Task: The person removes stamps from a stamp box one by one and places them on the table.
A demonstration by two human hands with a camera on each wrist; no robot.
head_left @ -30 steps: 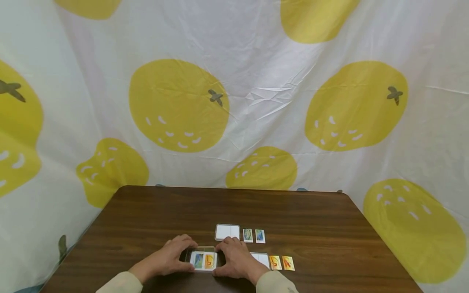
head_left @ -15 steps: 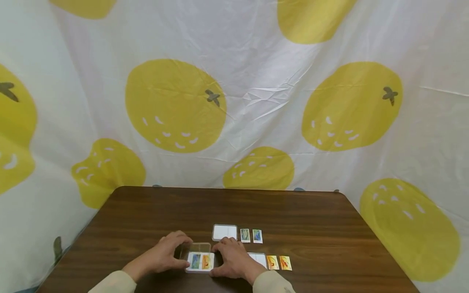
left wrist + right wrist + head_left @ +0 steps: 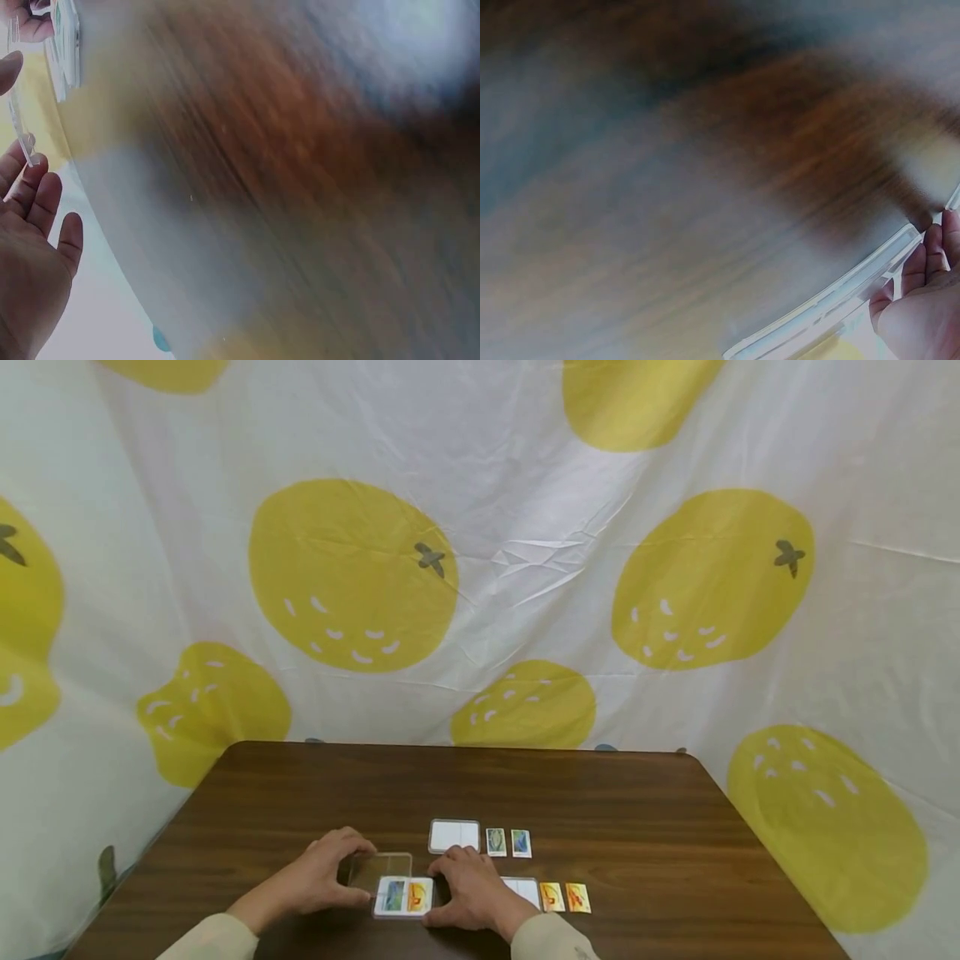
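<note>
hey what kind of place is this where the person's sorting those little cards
Probably a makeshift recording setup rather than a lived-in room: a dark wooden table stands before a hung white sheet printed with big yellow fruit, and small picture cards and clear card cases lie in neat rows.

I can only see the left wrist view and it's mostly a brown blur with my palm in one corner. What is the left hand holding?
Observer: The left hand holds a clear flat plastic lid, lifted off to the left of a clear shallow case.
Operator: What's in that case?
Observer: Two picture cards side by side, a blue-green one and an orange-yellow one.
Operator: Where's the other hand?
Observer: The right hand rests against the case's right edge on the dark wooden table.
</note>
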